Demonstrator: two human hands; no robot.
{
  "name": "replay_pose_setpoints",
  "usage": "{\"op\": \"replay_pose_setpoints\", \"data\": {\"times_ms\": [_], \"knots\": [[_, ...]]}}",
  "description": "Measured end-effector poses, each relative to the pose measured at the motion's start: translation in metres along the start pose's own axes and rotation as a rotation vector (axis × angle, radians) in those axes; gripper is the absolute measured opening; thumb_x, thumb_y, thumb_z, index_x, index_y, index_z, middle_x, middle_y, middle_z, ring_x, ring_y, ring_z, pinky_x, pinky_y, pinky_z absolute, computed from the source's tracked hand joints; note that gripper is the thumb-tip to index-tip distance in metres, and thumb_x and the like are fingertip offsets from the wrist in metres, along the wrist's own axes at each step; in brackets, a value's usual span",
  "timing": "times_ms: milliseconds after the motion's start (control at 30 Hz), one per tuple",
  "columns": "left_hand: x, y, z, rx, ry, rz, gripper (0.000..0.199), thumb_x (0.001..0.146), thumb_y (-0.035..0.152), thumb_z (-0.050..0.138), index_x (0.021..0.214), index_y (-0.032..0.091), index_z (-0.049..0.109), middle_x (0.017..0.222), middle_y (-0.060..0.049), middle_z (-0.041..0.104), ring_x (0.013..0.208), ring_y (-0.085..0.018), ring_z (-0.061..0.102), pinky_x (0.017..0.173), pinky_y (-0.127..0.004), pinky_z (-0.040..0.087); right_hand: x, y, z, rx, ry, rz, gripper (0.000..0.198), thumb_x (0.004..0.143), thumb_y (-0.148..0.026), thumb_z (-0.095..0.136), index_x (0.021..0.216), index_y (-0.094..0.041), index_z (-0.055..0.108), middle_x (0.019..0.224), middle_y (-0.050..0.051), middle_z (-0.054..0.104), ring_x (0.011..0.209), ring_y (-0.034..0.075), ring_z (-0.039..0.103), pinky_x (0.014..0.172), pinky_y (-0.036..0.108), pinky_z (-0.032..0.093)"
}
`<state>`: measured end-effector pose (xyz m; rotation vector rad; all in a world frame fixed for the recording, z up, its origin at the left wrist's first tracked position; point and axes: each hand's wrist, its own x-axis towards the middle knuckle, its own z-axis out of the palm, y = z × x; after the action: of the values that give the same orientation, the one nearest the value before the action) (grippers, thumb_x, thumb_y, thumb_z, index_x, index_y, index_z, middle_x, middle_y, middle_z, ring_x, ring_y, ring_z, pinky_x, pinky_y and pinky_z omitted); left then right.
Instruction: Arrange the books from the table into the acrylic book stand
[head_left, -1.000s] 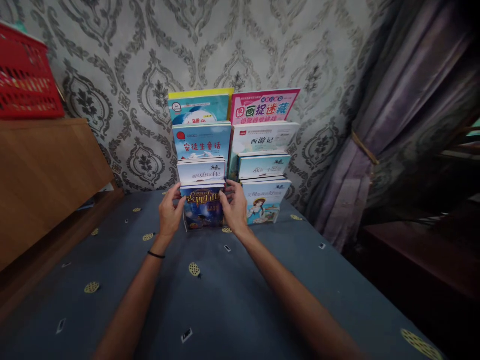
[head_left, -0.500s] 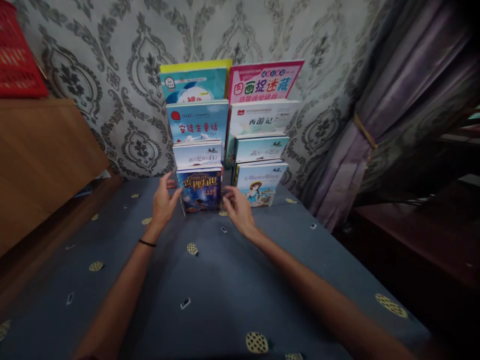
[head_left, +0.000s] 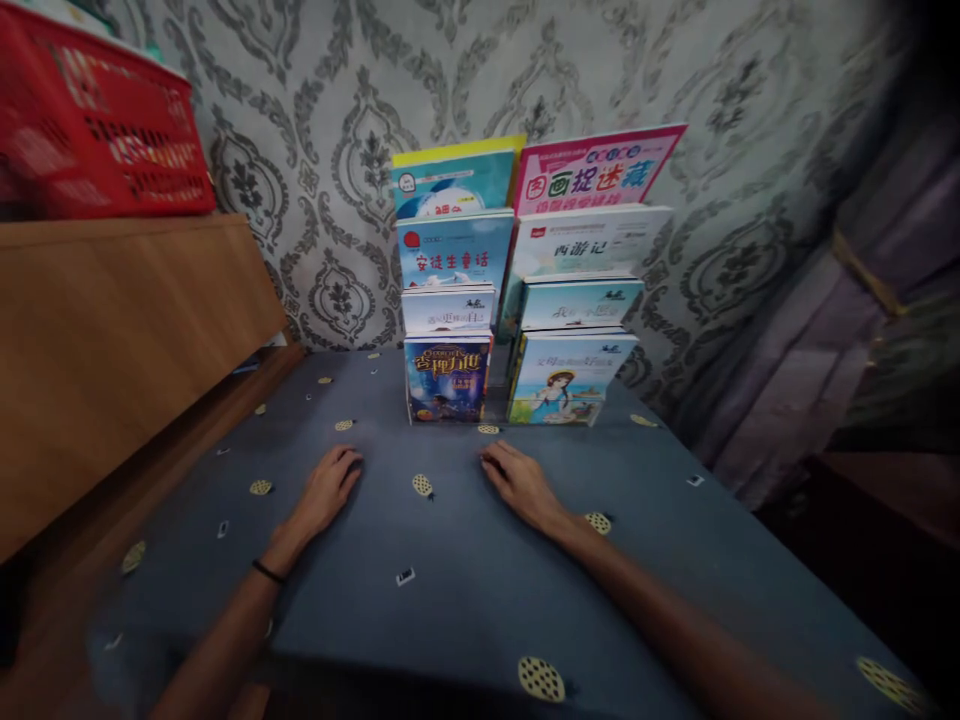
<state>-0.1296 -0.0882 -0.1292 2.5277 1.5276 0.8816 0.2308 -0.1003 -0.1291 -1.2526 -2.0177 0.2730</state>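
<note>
My left hand (head_left: pixel 330 487) lies on the blue patterned tablecloth (head_left: pixel 360 540), empty, thumb apart from its loosely bent fingers. To the right, my right hand (head_left: pixel 523 487) rests on the cloth too, fingers slightly curled with nothing in them. Beyond both hands, books stand in two stepped columns, in what looks like a clear rack. A dark blue book (head_left: pixel 450 385) is at the front left, nearest my hands. The front right one is a light blue book (head_left: pixel 574 375) with a girl in a hat. Higher up are a blue book (head_left: pixel 454 250), a white book (head_left: pixel 589 240) and a pink book (head_left: pixel 592 172).
A red plastic basket (head_left: pixel 127 130) sits on a wooden cabinet (head_left: pixel 127 330) at the left. Patterned wallpaper (head_left: pixel 330 190) backs the table. A tied curtain (head_left: pixel 795 370) hangs at the right, and the near table edge shows at lower left.
Both hands have drawn back from the sides of the dark blue book and come down onto the cloth. The view has turned left, so more of the red basket shows.
</note>
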Motion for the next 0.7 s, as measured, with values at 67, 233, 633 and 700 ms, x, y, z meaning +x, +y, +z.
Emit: {"op": "replay_pose_setpoints", "data": {"times_ms": [67,233,633,700], "knots": [[-0.019,-0.004,-0.006,0.018,0.02,-0.034,0.027,0.097,0.03,0.043,0.111,0.023,0.064,0.12,-0.009,0.064,0.111,-0.024,0.063,0.095,-0.042,0.054,0.001,0.001,0.0,-0.003,-0.001,-0.006,0.021,0.092,-0.024,0.046,0.093,-0.022,0.067,0.088,0.007,0.067,0.078,0.022,0.065,0.073,0.036,0.053],[-0.052,-0.003,-0.014,0.047,0.035,-0.067,0.031,0.099,0.031,0.041,0.121,0.024,0.063,0.124,-0.008,0.065,0.113,-0.024,0.062,0.098,-0.044,0.053,0.001,0.001,0.0,-0.015,0.035,-0.006,0.023,0.088,-0.029,0.046,0.088,-0.022,0.068,0.085,0.007,0.07,0.077,0.024,0.066,0.072,0.037,0.053],[-0.091,-0.003,-0.046,0.275,0.061,-0.204,0.028,0.099,0.024,0.046,0.12,0.024,0.066,0.124,-0.009,0.067,0.115,-0.024,0.061,0.103,-0.045,0.046,-0.002,0.01,-0.005,0.004,0.003,0.052,0.033,0.08,-0.053,0.049,0.085,-0.03,0.071,0.092,0.009,0.077,0.083,0.032,0.073,0.076,0.046,0.058],[-0.101,-0.012,-0.058,0.375,0.07,-0.291,0.027,0.098,0.023,0.048,0.119,0.024,0.066,0.122,-0.009,0.067,0.116,-0.025,0.06,0.104,-0.049,0.044,0.0,0.018,-0.001,-0.015,0.017,0.04,0.034,0.079,-0.057,0.049,0.082,-0.031,0.071,0.091,0.009,0.078,0.081,0.033,0.073,0.071,0.047,0.059]]}}
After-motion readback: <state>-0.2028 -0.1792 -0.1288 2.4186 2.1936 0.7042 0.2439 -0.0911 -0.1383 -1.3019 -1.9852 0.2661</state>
